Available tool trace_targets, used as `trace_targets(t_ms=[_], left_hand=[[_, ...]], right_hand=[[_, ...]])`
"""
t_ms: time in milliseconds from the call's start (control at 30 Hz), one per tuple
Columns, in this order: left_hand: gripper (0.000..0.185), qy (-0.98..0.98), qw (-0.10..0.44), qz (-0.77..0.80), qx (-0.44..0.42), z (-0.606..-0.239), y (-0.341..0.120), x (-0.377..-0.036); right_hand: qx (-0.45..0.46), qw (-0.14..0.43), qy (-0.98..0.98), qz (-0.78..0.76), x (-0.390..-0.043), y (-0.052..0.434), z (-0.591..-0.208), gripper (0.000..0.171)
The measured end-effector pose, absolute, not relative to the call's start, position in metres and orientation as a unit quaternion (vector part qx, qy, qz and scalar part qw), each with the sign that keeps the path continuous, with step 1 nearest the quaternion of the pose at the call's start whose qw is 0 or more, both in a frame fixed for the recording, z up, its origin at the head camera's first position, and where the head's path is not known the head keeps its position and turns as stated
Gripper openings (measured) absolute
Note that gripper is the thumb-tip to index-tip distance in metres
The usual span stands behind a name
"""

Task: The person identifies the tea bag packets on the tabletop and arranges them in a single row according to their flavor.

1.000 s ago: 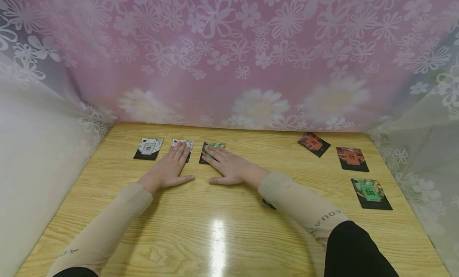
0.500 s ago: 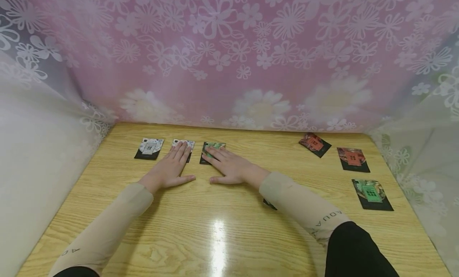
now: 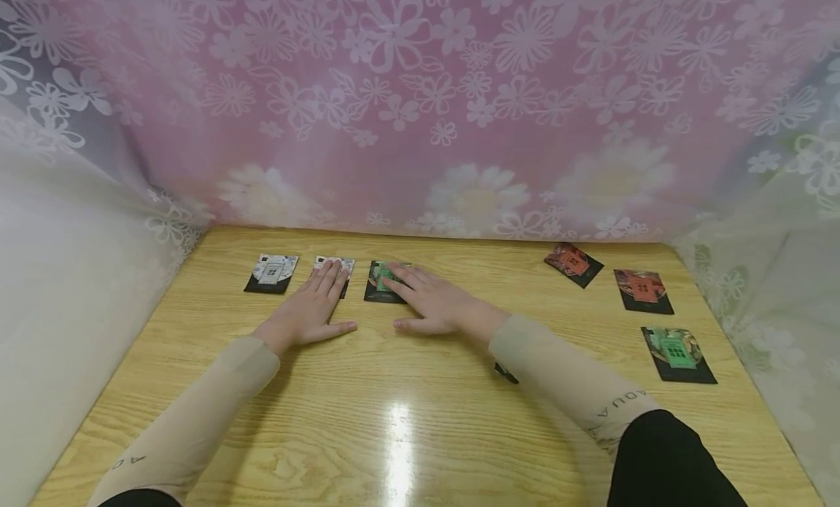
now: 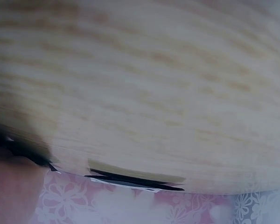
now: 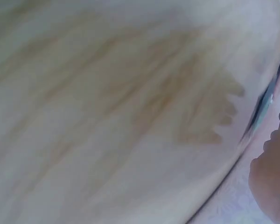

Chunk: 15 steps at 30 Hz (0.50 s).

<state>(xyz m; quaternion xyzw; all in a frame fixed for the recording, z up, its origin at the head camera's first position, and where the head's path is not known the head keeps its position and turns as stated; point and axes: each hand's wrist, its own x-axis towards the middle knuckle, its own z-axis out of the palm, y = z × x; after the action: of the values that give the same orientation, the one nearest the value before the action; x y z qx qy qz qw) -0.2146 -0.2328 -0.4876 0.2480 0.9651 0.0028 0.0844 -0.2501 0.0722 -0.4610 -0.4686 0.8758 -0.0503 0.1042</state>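
In the head view my left hand (image 3: 308,311) lies flat with straight fingers over a small black packet with a blue-and-white patterned top (image 3: 350,265). Those fingers hide most of it. My right hand (image 3: 434,304), fingers extended and thumb out to the side, covers the right part of a green-labelled black packet (image 3: 376,287). Whether it presses or hovers is hard to tell. A matching blue-and-white packet (image 3: 272,274) lies to the left of the left hand. The right wrist view catches the right hand (image 5: 273,170) at its edge.
On the wooden table (image 3: 315,434), two red-labelled packets (image 3: 574,264) and another green-labelled packet (image 3: 679,354) lie at the right. A dark packet corner (image 3: 506,373) peeks from under the right forearm. Flowered pink cloth (image 3: 367,128) hangs behind the table.
My right hand and forearm have shifted slightly right, uncovering more of the green-labelled packet. The left hand has stayed in place.
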Motion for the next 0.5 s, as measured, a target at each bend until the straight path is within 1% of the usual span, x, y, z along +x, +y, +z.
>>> trace_targets(t_ms=[267,500], left_hand=[[0.111,0.965,0.084,0.004,0.249,-0.485,-0.234,-0.213],[0.111,0.964,0.083,0.008,0.254,-0.483,-0.233,-0.212]], right_hand=[[-0.461,0.071,0.883,-0.056,-0.247,0.104,-0.449,0.091],[-0.433,0.067,0.897,-0.056,-0.240,0.141,-0.441,0.094]])
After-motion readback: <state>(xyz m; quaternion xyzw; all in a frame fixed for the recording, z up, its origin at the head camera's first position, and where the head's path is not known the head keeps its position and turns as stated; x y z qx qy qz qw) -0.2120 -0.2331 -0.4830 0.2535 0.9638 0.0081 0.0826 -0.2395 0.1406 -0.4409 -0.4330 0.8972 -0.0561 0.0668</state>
